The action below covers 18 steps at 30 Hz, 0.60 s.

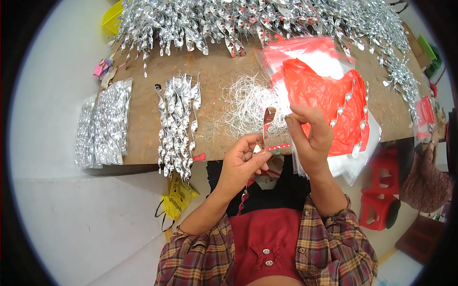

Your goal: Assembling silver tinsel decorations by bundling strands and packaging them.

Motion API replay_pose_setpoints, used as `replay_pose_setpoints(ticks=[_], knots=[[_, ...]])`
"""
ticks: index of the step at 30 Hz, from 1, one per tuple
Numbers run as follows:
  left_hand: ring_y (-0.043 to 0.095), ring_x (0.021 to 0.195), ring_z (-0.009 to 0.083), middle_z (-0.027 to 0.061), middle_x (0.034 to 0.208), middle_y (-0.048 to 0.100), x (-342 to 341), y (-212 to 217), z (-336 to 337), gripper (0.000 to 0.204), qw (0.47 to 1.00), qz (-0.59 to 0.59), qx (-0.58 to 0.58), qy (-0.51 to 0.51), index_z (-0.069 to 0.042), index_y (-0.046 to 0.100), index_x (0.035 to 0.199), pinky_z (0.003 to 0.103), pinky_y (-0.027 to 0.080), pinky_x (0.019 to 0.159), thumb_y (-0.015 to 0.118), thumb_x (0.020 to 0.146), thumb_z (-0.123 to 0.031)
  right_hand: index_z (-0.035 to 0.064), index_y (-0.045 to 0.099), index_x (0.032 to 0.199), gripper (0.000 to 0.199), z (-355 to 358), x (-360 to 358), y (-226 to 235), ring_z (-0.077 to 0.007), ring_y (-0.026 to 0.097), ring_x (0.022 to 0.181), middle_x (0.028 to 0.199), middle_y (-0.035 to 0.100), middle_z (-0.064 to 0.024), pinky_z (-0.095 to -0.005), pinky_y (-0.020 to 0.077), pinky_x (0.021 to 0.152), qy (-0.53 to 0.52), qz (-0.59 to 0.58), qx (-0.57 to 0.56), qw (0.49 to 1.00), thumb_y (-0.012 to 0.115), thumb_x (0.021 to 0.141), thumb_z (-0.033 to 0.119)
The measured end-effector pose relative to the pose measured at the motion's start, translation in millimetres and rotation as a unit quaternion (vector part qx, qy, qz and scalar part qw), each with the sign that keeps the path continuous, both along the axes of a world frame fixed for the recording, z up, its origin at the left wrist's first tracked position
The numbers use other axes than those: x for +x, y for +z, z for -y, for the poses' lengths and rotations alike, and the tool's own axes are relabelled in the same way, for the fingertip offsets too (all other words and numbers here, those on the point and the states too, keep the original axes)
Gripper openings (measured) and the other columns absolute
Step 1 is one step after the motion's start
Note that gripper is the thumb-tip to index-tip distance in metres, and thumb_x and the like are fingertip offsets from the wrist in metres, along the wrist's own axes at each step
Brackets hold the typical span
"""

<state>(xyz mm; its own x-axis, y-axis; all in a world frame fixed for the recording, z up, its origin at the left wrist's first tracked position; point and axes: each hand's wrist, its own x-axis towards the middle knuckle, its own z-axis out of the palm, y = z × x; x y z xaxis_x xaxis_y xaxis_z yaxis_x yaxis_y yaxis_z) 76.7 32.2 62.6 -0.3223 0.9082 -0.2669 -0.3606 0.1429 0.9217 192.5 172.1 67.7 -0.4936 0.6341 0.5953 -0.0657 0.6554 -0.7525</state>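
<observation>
Left hand [245, 159] pinching twisted foil strip [269, 115]; right hand [312, 136] hovering beside, fingertips close, any hold unclear; steadying strip probably easing fine fingerwork.

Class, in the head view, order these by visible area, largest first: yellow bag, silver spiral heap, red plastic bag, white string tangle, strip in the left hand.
1. Silver spiral heap
2. Red plastic bag
3. White string tangle
4. Yellow bag
5. Twisted strip in the left hand, partly hidden by the fingers

Workshop: worn worktable [210, 66], heaped silver spirals [238, 19], string tangle [245, 107]
</observation>
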Motion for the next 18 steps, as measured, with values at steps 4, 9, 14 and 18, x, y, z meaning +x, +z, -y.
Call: replay_pose_setpoints(ticks=[4,9,14,18], knots=[[0.055,0.069,0.0046,0.0035,0.095,0.06,0,2,-1,0.04,1.0,0.004,0.001,-0.001,0.001,0.045,0.122,0.018,0.045,0.059,0.06,0.088,-0.01,0.0009,0.057,0.106,0.029,3,2,-1,-0.0105,0.057,0.076,0.081,0.061,-0.0062,-0.0237,0.0441,0.072,-0.001,0.015,0.024,1.0,0.061,0.078,-0.01],[0.056,0.071,0.006,0.0032,0.095,0.06,4,-12,-1,0.038,1.0,-0.005,0.022,0.009,0.0,0.046,0.122,0.019,0.046,0.062,0.06,0.087,-0.008,0.0011,0.057,0.108,0.029,8,0,0,-0.0099,0.056,0.074,0.08,0.06,-0.0042,-0.0225,0.044,0.068,0.045,-0.009,-0.091,0.995,0.06,0.08,-0.006],[0.057,0.089,0.0089,0.0044,0.108,0.057,-5,-27,4,0.042,0.965,-0.241,0.102,-0.001,-0.002,0.047,0.123,0.021,0.047,0.072,0.061,0.083,0.002,-0.0002,0.057,0.105,0.023,-6,6,8,-0.0084,0.056,0.068,0.08,0.059,-0.0031,-0.0218,0.0459,0.064,0.197,-0.015,-0.419,0.886,0.062,0.083,0.004],[0.056,0.1,0.013,0.0058,0.114,0.055,-6,-21,7,0.04,0.977,-0.143,0.159,-0.022,-0.001,0.049,0.121,0.026,0.047,0.084,0.06,0.083,0.003,0.0002,0.057,0.095,0.013,-10,12,0,-0.0095,0.056,0.066,0.08,0.058,-0.0035,-0.0221,0.0468,0.061,0.301,0.025,-0.451,0.84,0.063,0.083,0.004]])
